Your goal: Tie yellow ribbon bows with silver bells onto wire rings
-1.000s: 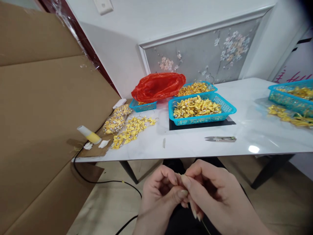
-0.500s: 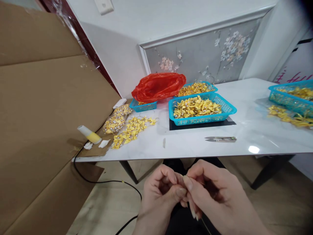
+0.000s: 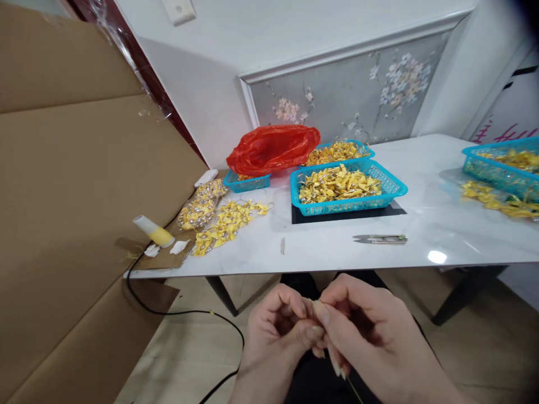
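Note:
Below the table's front edge, my left hand (image 3: 280, 336) and my right hand (image 3: 364, 331) meet at their fingertips. Both are closed in a pinch, thumbs against fingers. Whatever lies between the tips is tiny and mostly covered by the fingers. A thin yellowish cord (image 3: 354, 390) hangs down from beneath my right hand. Thread snips (image 3: 380, 239) lie on the table beyond my hands. Farther back, a blue basket (image 3: 349, 207) holds many yellow ribbon bows with silvery beads and looped cords.
Loose yellow bows (image 3: 229, 224) lie left on the white table (image 3: 320, 247), near a yellow-and-white cone of thread (image 3: 155, 232). A red plastic bag (image 3: 273, 150) covers another basket. More bows fill a basket (image 3: 501, 168) at right. Cardboard (image 3: 63, 196) stands left; a black cable (image 3: 181, 312) hangs below.
My hands stay together in almost the same place. The fingertips have shifted slightly; nothing on the table has moved.

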{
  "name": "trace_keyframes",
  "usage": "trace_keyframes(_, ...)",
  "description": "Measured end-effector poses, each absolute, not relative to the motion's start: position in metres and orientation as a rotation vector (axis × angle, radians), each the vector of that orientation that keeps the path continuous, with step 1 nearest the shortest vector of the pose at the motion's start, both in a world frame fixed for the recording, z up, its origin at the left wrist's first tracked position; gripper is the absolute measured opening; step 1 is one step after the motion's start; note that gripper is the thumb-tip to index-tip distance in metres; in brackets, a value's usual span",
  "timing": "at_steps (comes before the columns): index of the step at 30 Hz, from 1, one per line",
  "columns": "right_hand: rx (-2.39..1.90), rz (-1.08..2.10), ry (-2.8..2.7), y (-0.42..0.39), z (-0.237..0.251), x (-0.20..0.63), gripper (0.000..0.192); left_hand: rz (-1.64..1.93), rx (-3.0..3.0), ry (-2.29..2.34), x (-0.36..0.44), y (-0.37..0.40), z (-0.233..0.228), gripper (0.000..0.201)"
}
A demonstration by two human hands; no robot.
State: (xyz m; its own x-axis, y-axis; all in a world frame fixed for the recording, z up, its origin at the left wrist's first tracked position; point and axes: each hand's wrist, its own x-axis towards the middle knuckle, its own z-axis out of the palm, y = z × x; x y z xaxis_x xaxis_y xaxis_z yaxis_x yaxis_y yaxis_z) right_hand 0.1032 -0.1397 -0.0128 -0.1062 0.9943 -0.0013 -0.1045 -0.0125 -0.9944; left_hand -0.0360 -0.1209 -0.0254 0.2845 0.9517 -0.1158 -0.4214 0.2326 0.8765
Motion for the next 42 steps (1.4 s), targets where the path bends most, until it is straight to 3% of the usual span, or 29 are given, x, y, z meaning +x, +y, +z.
trace_keyframes(42,-1.105,1.249,-1.227,-0.1414,-0.0092,0.1019,0.028,1.103,0.792,0.682,-0.0327,-0.1206,-0.0224,0.035)
